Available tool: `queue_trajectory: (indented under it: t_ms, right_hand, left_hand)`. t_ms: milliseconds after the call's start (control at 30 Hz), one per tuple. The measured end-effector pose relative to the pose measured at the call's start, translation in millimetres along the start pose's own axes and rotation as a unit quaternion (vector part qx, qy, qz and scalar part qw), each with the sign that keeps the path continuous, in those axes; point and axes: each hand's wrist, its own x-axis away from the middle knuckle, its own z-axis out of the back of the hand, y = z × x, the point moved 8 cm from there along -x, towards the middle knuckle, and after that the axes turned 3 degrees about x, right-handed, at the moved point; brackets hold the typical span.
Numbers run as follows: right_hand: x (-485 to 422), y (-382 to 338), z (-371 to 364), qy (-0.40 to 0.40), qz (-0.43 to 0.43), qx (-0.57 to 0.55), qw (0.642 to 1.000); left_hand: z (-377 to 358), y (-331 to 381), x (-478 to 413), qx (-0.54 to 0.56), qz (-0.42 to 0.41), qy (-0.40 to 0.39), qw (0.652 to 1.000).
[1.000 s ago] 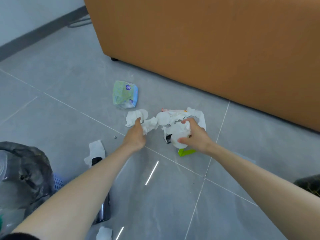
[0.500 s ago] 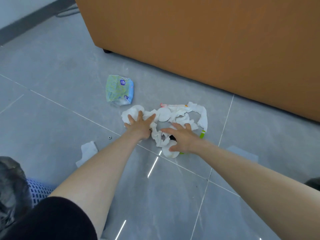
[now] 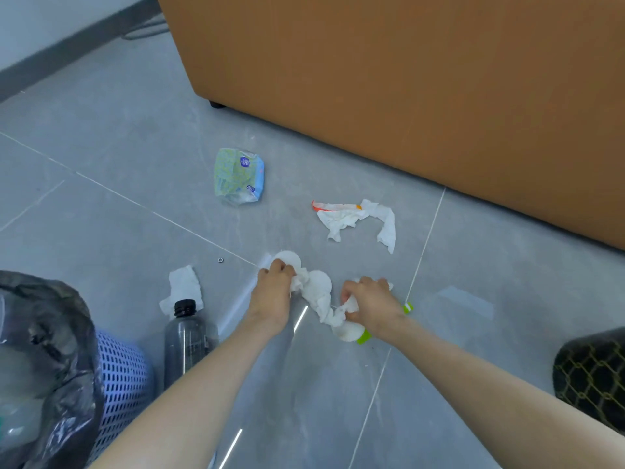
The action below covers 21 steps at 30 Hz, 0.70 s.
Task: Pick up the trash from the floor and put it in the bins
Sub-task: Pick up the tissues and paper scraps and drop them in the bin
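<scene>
My left hand (image 3: 272, 292) and my right hand (image 3: 372, 304) both grip a bunch of crumpled white tissues and round pads (image 3: 318, 294) low over the grey floor. A green scrap (image 3: 363, 337) pokes out under my right hand. More white tissue with an orange-red wrapper (image 3: 355, 220) lies farther off near the sofa. A green and blue plastic packet (image 3: 238, 176) lies to the left of it. One white tissue (image 3: 184, 287) lies beside a dark plastic bottle (image 3: 187, 336). A blue mesh bin (image 3: 121, 384) with a black bag (image 3: 50, 333) stands at the lower left.
An orange-brown sofa (image 3: 406, 79) fills the upper right, close behind the trash. A black bin with a gold net pattern (image 3: 592, 374) sits at the right edge. A tiny metal ring (image 3: 220, 260) lies on the floor. A grey wall skirting (image 3: 67, 49) runs along the upper left.
Both hands have closed on part of the tissue pile and pulled it toward me. The rest of the tissue with the orange wrapper stayed by the sofa.
</scene>
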Motion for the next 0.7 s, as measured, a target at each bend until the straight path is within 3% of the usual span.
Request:
queue_trajectory:
  t_ms: [167, 333, 700]
  right_hand:
    - [30, 12, 14, -0.001, -0.026, -0.151, 0.988]
    - [64, 25, 69, 0.049, -0.058, -0.232, 0.97]
    - [181, 64, 216, 0.187, -0.097, -0.369, 0.905]
  left_hand:
    - [9, 12, 24, 0.046, 0.017, -0.015, 0.999]
    - [55, 44, 32, 0.085, -0.005, -0.017, 0.996]
    - [182, 193, 74, 0.196, -0.091, 0.005, 0.976]
